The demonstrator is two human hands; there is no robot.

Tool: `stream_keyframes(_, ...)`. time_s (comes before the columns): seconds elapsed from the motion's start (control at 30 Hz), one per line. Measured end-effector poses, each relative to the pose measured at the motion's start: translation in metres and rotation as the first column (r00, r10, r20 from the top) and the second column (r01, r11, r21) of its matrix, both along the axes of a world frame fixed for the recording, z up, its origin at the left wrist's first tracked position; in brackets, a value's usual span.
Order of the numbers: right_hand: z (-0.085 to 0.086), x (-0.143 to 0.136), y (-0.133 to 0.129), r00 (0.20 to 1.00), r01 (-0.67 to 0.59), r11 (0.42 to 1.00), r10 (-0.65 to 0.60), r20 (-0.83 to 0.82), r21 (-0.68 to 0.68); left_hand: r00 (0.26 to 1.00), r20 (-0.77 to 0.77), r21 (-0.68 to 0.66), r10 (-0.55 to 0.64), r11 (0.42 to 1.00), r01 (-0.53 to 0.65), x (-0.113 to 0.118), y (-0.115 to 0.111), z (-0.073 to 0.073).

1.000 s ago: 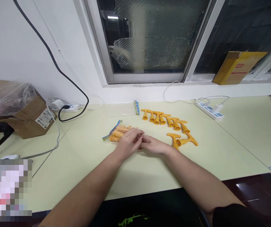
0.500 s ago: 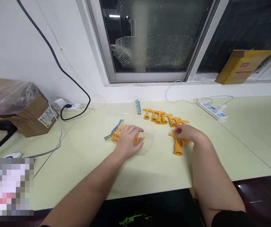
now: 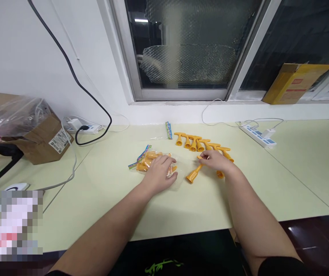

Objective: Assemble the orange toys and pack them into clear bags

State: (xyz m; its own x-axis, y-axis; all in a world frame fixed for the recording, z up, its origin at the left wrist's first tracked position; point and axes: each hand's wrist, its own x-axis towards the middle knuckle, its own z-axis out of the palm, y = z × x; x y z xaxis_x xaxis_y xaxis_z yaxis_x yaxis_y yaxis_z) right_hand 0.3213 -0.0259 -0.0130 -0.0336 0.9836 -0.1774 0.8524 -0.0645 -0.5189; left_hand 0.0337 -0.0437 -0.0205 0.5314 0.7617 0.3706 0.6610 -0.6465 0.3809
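Observation:
My left hand (image 3: 160,173) rests on a clear plastic bag (image 3: 181,174) with a colourful header, its fingers curled over the film. Several yellow horn-shaped pieces (image 3: 144,164) lie inside the bag. My right hand (image 3: 214,159) pinches the narrow end of a yellow horn (image 3: 192,175), whose flared end points toward the lower left. Another yellow horn (image 3: 220,174) lies partly hidden under my right wrist. Behind my right hand, a row of several yellow horns (image 3: 193,143) lies on the table.
A flat clear bag with a coloured header (image 3: 168,130) lies near the wall. Power strips stand at the back left (image 3: 91,129) and back right (image 3: 258,136). An opened cardboard box (image 3: 45,134) is at the left.
My right hand has moved left toward the bag, carrying one yellow horn, which has swung from upright to slanted. My left hand has stayed on the bag, shifting slightly.

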Motion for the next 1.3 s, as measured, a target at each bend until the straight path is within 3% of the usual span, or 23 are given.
stream_keyframes(0.3, -0.008, 0.003, 0.005, 0.982, 0.14, 0.989, -0.133, 0.135, -0.045, 0.988, 0.054, -0.057, -0.143, 0.988, 0.146, -0.003, -0.005, 0.004)
stream_keyframes(0.4, -0.009, 0.004, 0.005, 0.977, 0.168, 0.984, -0.158, 0.143, -0.059, 0.998, 0.044, -0.048, -0.039, 0.998, 0.041, -0.019, 0.011, 0.007)
stream_keyframes(0.53, -0.007, 0.003, 0.004, 0.979, 0.175, 0.985, -0.172, 0.109, -0.011, 0.986, -0.098, -0.171, 0.134, 0.974, -0.149, -0.042, 0.031, 0.005)
stream_keyframes(0.6, -0.003, 0.0, 0.001, 0.99, 0.132, 0.989, -0.134, 0.035, 0.066, 0.969, -0.14, -0.241, 0.203, 0.942, -0.232, -0.046, 0.035, 0.002)
stream_keyframes(0.67, 0.001, -0.004, -0.003, 0.995, 0.009, 0.993, 0.003, -0.098, 0.118, 0.95, -0.144, -0.275, 0.278, 0.91, -0.309, -0.047, 0.035, 0.001)
stream_keyframes(0.77, 0.004, -0.017, -0.009, 0.898, -0.274, 0.959, 0.283, -0.336, 0.075, 0.906, -0.092, -0.293, 0.413, 0.859, -0.421, -0.045, 0.036, 0.001)
stream_keyframes(0.83, 0.001, -0.028, -0.012, 0.833, -0.381, 0.924, 0.357, -0.423, 0.03, 0.863, -0.059, -0.328, 0.501, 0.807, -0.491, -0.047, 0.041, 0.001)
stream_keyframes(0.93, -0.007, -0.043, -0.013, 0.841, -0.374, 0.927, 0.353, -0.41, 0.03, 0.831, -0.065, -0.432, 0.552, 0.735, -0.522, -0.055, 0.051, 0.0)
stream_keyframes(1.07, -0.018, -0.058, -0.009, 0.808, -0.374, 0.927, 0.339, -0.482, 0.024, 0.828, -0.035, -0.595, 0.56, 0.654, -0.468, -0.063, 0.06, -0.004)
stream_keyframes(1.3, -0.025, -0.061, -0.003, 0.709, -0.308, 0.951, 0.221, -0.67, -0.013, 0.806, 0.138, -0.67, 0.576, 0.654, -0.352, -0.057, 0.064, -0.014)
